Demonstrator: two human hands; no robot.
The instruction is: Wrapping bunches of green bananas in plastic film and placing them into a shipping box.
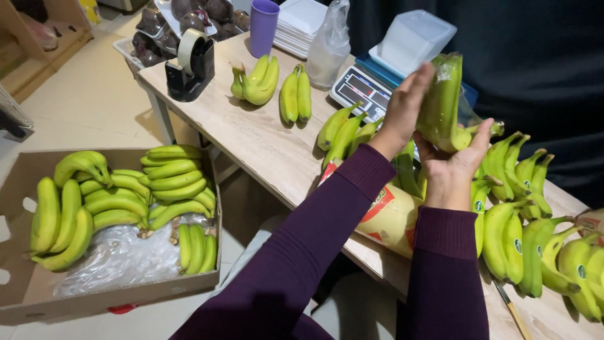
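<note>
**Head view: wrapped bananas held upright between two hands**

Head view, over a wooden surface [264,145]: a person in purple sleeves holds a bunch of green bananas in clear film [443,104] above the piled fruit. The bunch stands nearly upright, its long axis running from the stem end at lower right to the tips at the top, leaning slightly toward the digital scale [365,88] behind it. The left hand [406,104] lies flat and open-palmed against the bunch's left flank, fingers pointing up. The right hand [453,170] cups the bunch from below, its thumb and fingers curled round the lower curve near the stem. Both hands touch the bunch; the right carries it, the left steadies it. Loose bunches lie just beneath, and a cardboard box of bananas [113,220] sits on the floor well to the left.
</note>
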